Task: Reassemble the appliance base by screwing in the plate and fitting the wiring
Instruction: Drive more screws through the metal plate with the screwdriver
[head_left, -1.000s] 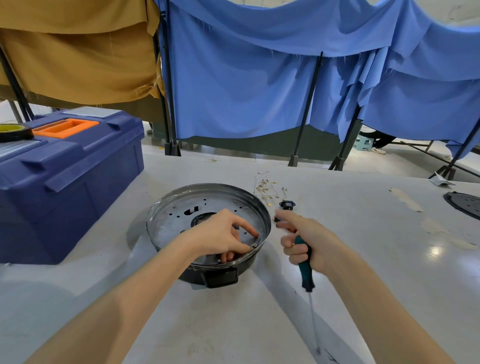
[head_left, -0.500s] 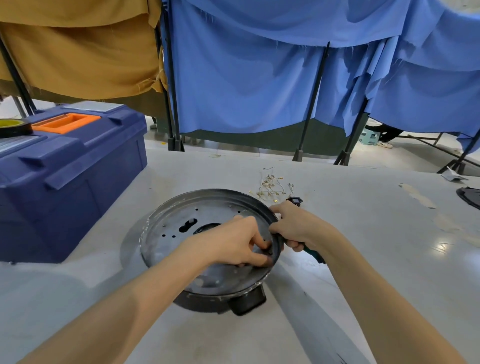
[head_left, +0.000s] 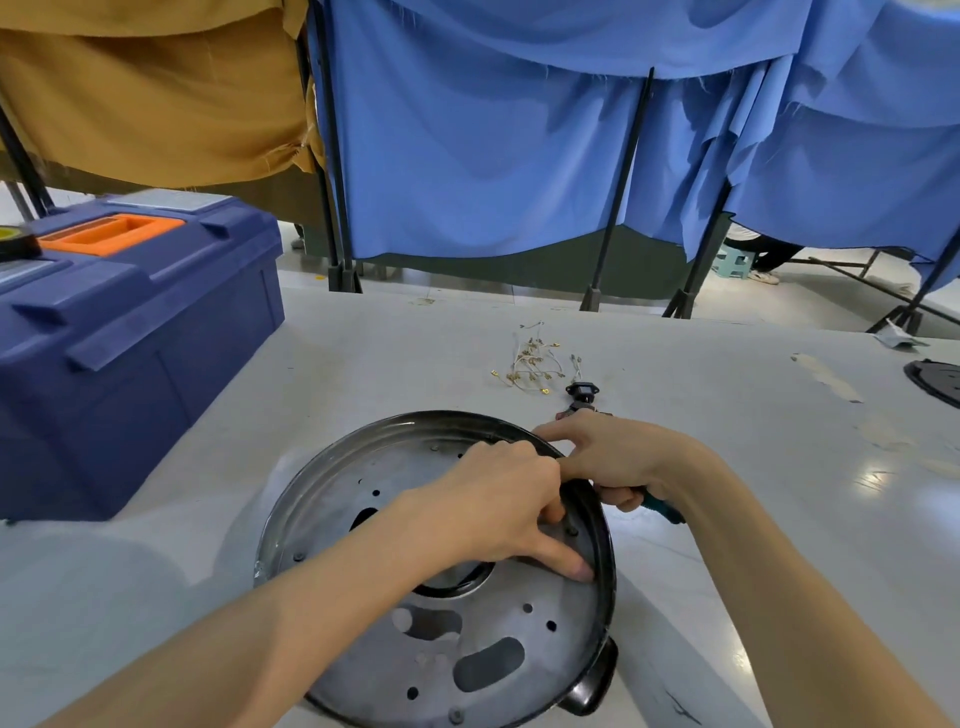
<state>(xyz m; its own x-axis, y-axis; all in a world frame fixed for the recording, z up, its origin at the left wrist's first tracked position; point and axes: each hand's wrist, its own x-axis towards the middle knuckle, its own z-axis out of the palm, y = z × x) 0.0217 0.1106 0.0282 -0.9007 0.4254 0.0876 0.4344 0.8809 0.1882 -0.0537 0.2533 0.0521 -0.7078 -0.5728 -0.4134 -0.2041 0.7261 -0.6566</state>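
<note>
Base (head_left: 605, 545): black, round, lying on the white table (head_left: 363, 364) at near centre, tilted a little, with one stubby handle at its near right edge. The perforated metal plate (head_left: 363, 488) sits inside its rim.

Left hand (head_left: 493, 509): over the right half of the plate. Thumb spread wide and straight, its tip pressing the plate just inside the rim. The other fingers are bent together down at the rim; cannot tell if they pinch anything.

Right hand (head_left: 623, 457): at the far right rim. Index finger out straight along the rim, touching the left fingers. The remaining fingers are curled round a teal-handled screwdriver (head_left: 662, 508), mostly hidden behind hand and rim.

Beyond the base: a loose bunch of wires (head_left: 530, 361) with brass terminals, and a small black socket (head_left: 582, 389) just beside it.

Far left: blue toolbox (head_left: 156, 322) with an orange inset. Behind the table: blue curtains (head_left: 467, 156) and a tan curtain (head_left: 156, 104).
</note>
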